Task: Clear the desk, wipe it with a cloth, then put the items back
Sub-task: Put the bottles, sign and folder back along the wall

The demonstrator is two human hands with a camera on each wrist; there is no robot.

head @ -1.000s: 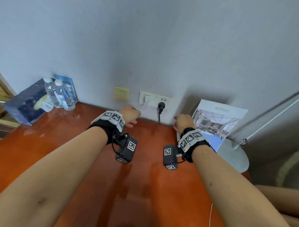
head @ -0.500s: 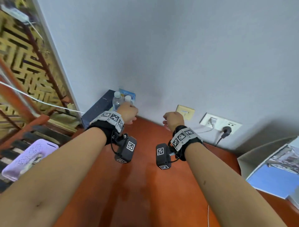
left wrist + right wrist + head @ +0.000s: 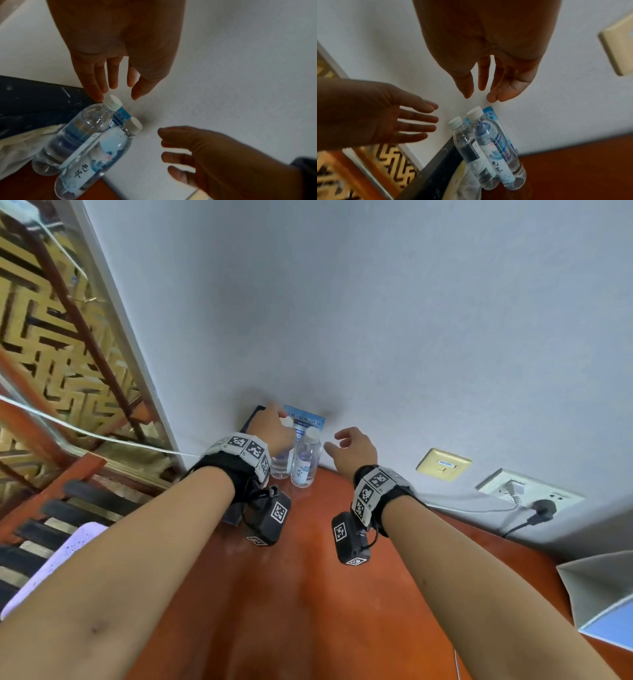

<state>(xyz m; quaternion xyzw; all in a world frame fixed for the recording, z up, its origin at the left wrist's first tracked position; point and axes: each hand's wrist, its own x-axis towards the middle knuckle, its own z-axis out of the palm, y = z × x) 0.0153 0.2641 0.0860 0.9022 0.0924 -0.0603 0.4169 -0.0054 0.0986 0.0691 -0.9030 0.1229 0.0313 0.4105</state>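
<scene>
With both hands spread and empty, left hand (image 3: 109, 56) above and right hand (image 3: 214, 155) beside two clear plastic water bottles (image 3: 297, 460) touching at the red-brown desk's (image 3: 308, 594) back-left corner, knocking one likely topples both.

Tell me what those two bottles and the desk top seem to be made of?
The two bottles look like clear thin plastic: see-through walls, white screw caps, printed paper-like labels. The desk top looks like reddish-brown wood or veneer with a glossy varnish, going by its soft reflections; which one I cannot tell.
</scene>
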